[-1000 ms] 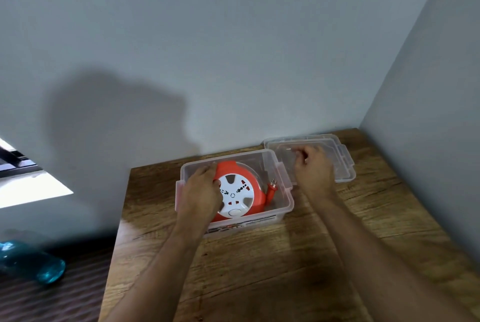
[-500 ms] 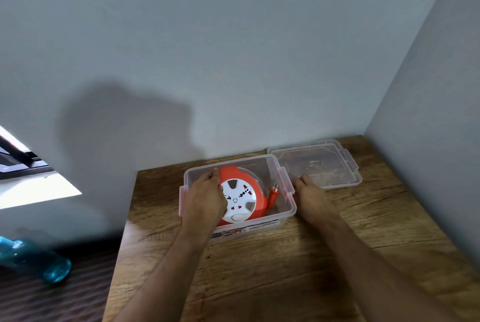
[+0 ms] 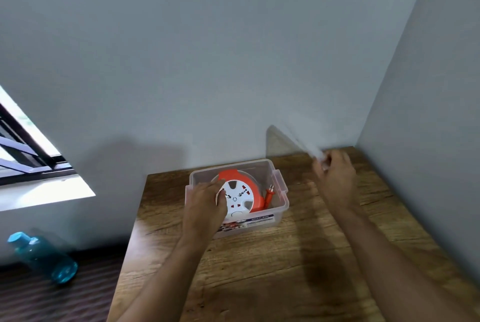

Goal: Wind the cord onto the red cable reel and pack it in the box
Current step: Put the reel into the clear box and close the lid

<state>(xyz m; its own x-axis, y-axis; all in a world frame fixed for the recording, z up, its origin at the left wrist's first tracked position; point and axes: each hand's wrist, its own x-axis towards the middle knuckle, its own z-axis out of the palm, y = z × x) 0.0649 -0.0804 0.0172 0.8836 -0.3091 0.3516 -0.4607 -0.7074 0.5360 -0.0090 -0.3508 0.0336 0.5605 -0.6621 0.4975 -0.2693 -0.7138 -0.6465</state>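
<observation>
The red cable reel (image 3: 248,186) with its white socket face lies tilted inside the clear plastic box (image 3: 281,202) on the wooden table. Its red plug (image 3: 270,193) rests in the box at the reel's right. My left hand (image 3: 205,208) reaches into the box and presses on the reel's left side. My right hand (image 3: 335,178) is raised to the right of the box and grips an edge of the clear lid (image 3: 288,143), which is lifted, tilted and motion-blurred against the wall.
The wooden table (image 3: 285,269) fills a corner, with walls behind and to the right. Left of it, on the dark floor, lies a blue water bottle (image 3: 42,256). A window (image 3: 23,147) is at far left.
The lid lay flat on the table right of the box; my right hand has picked it up and swung it into the air. My left hand stays on the reel.
</observation>
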